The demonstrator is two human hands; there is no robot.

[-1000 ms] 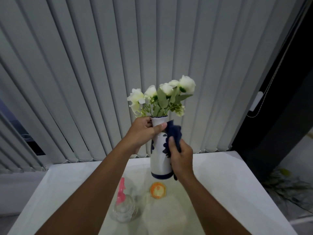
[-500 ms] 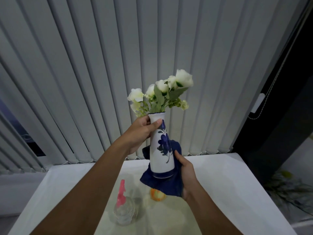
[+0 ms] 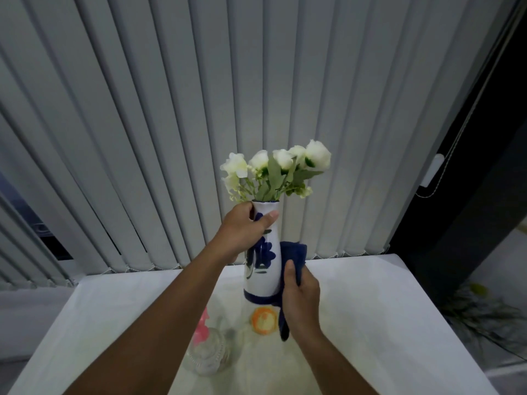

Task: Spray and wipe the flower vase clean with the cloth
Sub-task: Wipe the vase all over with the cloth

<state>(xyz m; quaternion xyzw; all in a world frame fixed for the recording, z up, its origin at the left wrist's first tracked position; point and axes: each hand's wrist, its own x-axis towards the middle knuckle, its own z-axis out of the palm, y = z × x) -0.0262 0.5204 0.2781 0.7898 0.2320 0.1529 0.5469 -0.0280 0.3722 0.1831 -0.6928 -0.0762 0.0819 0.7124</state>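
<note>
A white vase (image 3: 263,269) with a blue flower pattern and a blue base band is held up above the table. White flowers (image 3: 278,169) with green leaves stand in it. My left hand (image 3: 245,232) grips the vase's neck, thumb across the front. My right hand (image 3: 299,292) holds a dark blue cloth (image 3: 293,255) pressed against the vase's right side, from the middle down to the base; a tail of the cloth hangs below my wrist. A clear spray bottle (image 3: 206,352) with a pink nozzle stands on the table, below my left forearm.
A white table (image 3: 370,323) lies below. A small orange round object (image 3: 263,320) sits on it under the vase. Grey vertical blinds (image 3: 171,124) fill the background. A dark frame with a pull cord (image 3: 445,166) stands at the right.
The cloth has shifted from under and behind the vase's base to its right side. The vase has turned a little, and the blue pattern now faces me more on the left.
</note>
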